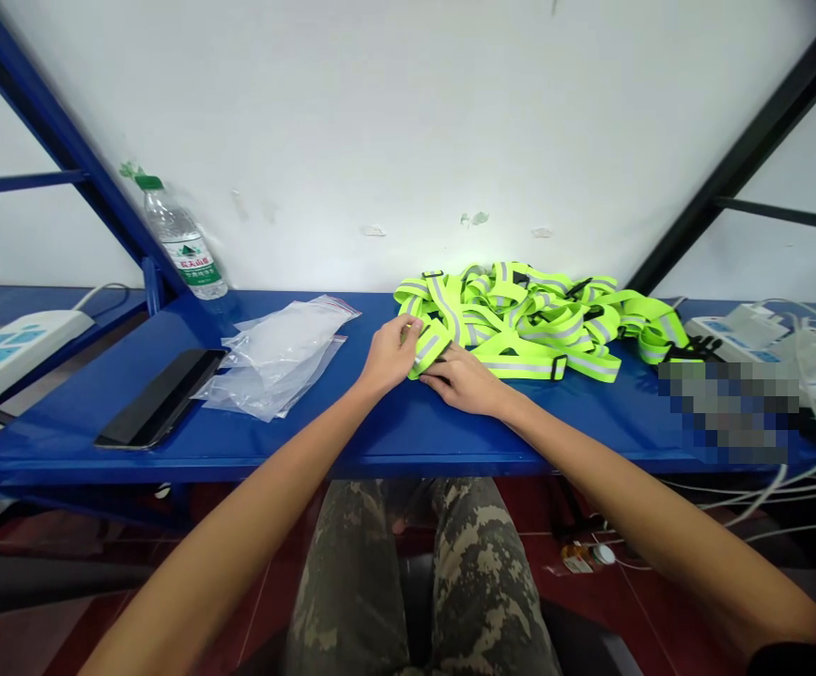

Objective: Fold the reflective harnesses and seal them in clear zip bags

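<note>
A tangled heap of neon-yellow reflective straps (520,314) with grey stripes and black buckles lies on the blue table (393,441) against the wall. At its near left edge, my left hand (393,352) pinches a folded reflective strap (432,349) between thumb and fingers. My right hand (468,378) is closed on the same folded piece from the right, its fingertips partly hidden beneath the strap. Left of my hands lies a loose stack of clear zip bags (284,352).
A black phone (161,399) lies left of the bags, and a water bottle (186,244) leans at the wall. White power strips (17,357) with cables stand at both sides. Blue frame posts (76,141) rise at the left, a dark one (738,150) at the right.
</note>
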Tool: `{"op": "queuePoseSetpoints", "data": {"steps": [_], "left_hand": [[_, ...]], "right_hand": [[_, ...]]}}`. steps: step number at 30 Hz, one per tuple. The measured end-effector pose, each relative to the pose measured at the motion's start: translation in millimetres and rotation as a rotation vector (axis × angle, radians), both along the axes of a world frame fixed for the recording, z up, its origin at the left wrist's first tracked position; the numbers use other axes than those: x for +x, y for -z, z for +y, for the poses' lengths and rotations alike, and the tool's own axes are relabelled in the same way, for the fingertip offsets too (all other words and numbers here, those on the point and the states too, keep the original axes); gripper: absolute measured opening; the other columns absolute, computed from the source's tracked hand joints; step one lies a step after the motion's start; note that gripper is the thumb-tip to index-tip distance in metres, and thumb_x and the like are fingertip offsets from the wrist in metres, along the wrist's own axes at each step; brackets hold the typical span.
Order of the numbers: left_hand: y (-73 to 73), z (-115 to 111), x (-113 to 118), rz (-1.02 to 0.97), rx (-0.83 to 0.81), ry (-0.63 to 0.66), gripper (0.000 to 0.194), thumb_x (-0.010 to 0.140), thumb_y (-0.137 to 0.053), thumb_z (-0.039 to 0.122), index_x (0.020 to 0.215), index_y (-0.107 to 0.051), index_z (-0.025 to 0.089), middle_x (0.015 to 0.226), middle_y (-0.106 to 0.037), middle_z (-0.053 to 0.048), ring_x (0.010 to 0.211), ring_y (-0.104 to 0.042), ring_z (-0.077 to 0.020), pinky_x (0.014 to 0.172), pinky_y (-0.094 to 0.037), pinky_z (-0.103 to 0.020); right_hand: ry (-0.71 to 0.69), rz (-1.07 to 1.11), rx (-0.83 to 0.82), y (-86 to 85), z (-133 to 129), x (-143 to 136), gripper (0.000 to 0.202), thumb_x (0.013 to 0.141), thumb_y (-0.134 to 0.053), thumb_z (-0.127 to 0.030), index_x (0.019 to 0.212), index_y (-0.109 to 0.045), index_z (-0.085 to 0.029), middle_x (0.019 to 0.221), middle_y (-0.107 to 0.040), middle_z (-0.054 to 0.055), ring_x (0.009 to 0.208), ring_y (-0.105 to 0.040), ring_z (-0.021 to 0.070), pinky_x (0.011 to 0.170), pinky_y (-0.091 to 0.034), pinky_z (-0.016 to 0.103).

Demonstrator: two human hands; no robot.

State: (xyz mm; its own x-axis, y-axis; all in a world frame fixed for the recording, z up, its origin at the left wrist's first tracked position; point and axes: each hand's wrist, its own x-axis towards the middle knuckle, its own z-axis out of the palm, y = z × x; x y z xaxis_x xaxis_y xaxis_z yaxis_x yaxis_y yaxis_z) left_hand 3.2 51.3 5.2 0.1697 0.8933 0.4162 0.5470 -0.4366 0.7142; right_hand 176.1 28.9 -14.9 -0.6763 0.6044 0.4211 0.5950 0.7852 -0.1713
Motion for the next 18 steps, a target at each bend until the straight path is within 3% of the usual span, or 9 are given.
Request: {"op": "queuePoseSetpoints", "data": {"steps": [5,8,10,12,14,18], "left_hand": [[0.5,7,19,0.177,0.078,0.051,0.029,0.098,-0.043,0.032,0.097,-0.069,0.017,0.097,-0.075,-0.007,0.09,-0.067,-0.0207,0.083,-0.046,-0.031],[5.9,9,21,0.272,0.092,0.055,0.021,0.094,-0.051,0.029,0.1,-0.067,0.018,0.096,-0.074,-0.007,0.089,-0.067,-0.0221,0.08,-0.046,-0.032],[9.3,8,22,0.338,0.117,0.034,0.016,0.091,-0.056,0.027,0.102,-0.065,0.018,0.097,-0.072,-0.007,0.089,-0.066,-0.0227,0.077,-0.045,-0.032],[11.9,7,22,0.388,0.145,0.015,0.012,0.089,-0.059,0.023,0.099,-0.062,0.018,0.098,-0.071,-0.007,0.09,-0.064,-0.0221,0.076,-0.045,-0.032],[13.3,5,23,0.419,0.16,-0.011,0.008,0.089,-0.059,0.022,0.096,-0.061,0.019,0.098,-0.07,-0.006,0.09,-0.063,-0.0212,0.076,-0.045,-0.031],[13.5,-2,25,0.483,0.281,-0.113,0.012,0.093,-0.055,0.029,0.099,-0.06,0.019,0.101,-0.07,-0.007,0.1,-0.058,-0.0254,0.082,-0.044,-0.036]], "right_hand": [[0.02,0.269,-0.144,0.8,-18,16,0.017,0.089,-0.059,-0.022,0.09,-0.075,-0.019,0.106,-0.074,0.009,0.099,-0.067,0.0231,0.091,-0.052,0.037],[0.136,0.349,-0.07,-0.3,-27,20,0.017,0.087,-0.056,-0.021,0.075,-0.067,-0.019,0.087,-0.072,0.008,0.084,-0.067,0.0212,0.081,-0.054,0.035],[0.227,0.37,0.08,0.2,-28,19,0.011,0.086,-0.056,-0.021,0.08,-0.065,-0.019,0.086,-0.07,0.009,0.086,-0.065,0.0233,0.081,-0.054,0.038],[0.248,0.342,0.192,2.7,-26,17,0.012,0.085,-0.058,-0.021,0.093,-0.067,-0.018,0.101,-0.07,0.012,0.099,-0.064,0.0264,0.089,-0.053,0.041],[0.213,0.266,0.21,6.7,-22,17,0.019,0.086,-0.058,-0.021,0.102,-0.068,-0.017,0.113,-0.069,0.013,0.107,-0.063,0.0277,0.095,-0.052,0.044],[0.219,0.167,0.139,14.1,-15,20,0.021,0.092,-0.055,-0.025,0.105,-0.07,-0.017,0.112,-0.072,0.012,0.103,-0.067,0.0287,0.093,-0.054,0.046]]}}
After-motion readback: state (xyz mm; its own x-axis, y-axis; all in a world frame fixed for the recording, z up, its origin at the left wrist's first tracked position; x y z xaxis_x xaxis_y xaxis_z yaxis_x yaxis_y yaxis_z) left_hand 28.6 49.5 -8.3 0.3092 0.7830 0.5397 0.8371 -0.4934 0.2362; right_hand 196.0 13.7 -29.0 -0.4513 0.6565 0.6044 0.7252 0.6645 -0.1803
